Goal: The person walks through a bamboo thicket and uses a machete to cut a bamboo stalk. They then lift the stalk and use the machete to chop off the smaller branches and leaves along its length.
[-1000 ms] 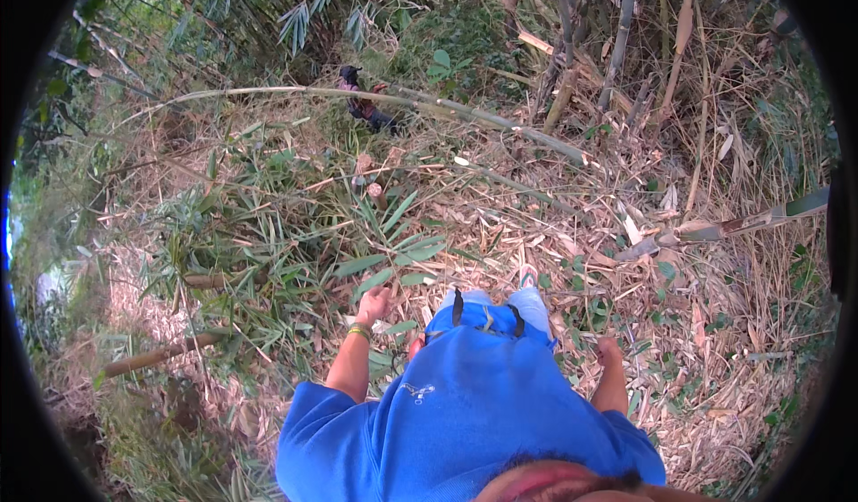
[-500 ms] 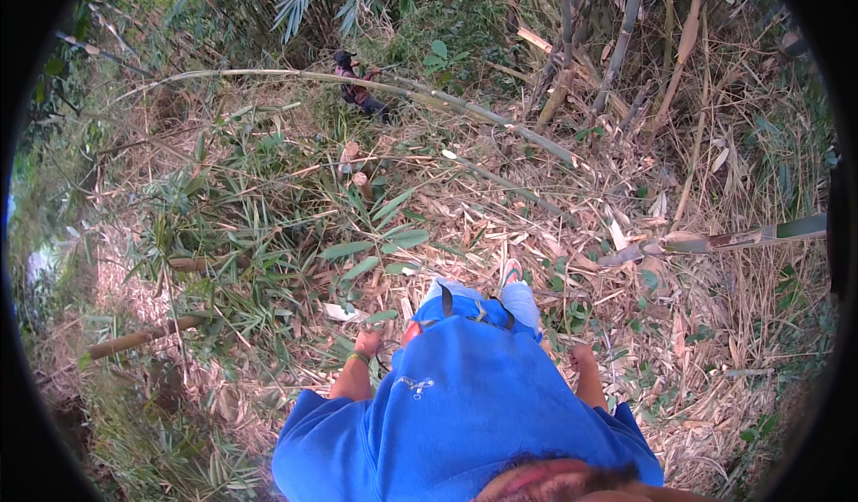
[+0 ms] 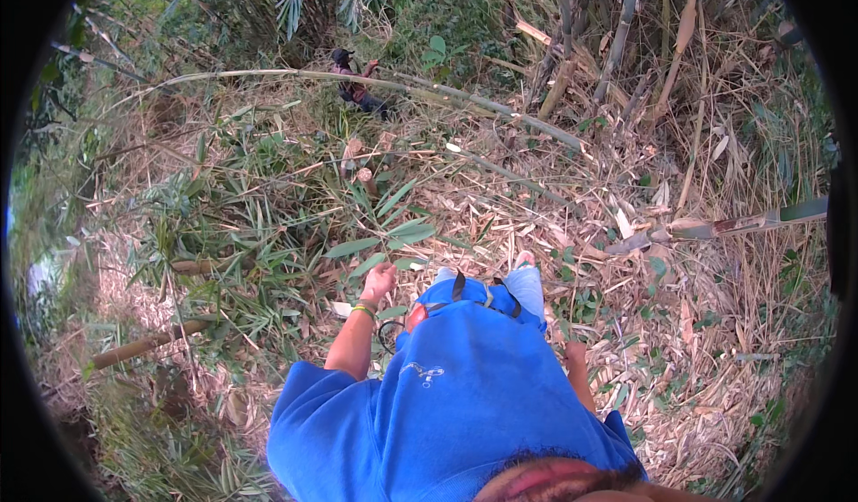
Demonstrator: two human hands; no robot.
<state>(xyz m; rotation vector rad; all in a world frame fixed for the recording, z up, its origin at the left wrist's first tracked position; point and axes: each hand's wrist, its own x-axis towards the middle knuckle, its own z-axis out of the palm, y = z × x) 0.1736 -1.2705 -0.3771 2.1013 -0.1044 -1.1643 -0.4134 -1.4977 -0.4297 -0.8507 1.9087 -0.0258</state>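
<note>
My left hand [image 3: 380, 281] is held forward of my left hip, above cut leaves. Its fingers are loosely curled, and nothing shows in them. A yellow-green band [image 3: 364, 308] circles that wrist. My right hand [image 3: 575, 354] hangs low beside my right hip with fingers curled in; whatever it may hold is hidden. By my left hip show a reddish-orange object [image 3: 416, 316] and a thin dark loop [image 3: 386, 335], neither touched by a hand. A dark strap [image 3: 458, 286] lies across the waist of my blue shirt [image 3: 483, 377].
A long bamboo pole [image 3: 483, 103] spans the way ahead, with a cut bamboo stem [image 3: 505, 178] nearer. A bamboo stump [image 3: 365, 175] stands ahead left. Another pole [image 3: 746, 223] lies at right. A person [image 3: 353, 82] is beyond the pole. Dry leaf litter [image 3: 661, 323] covers the ground.
My left hand has swung forward and up from beside my hip. My right arm has drawn back slightly. My visible foot has shifted a little forward. The person ahead has moved an arm.
</note>
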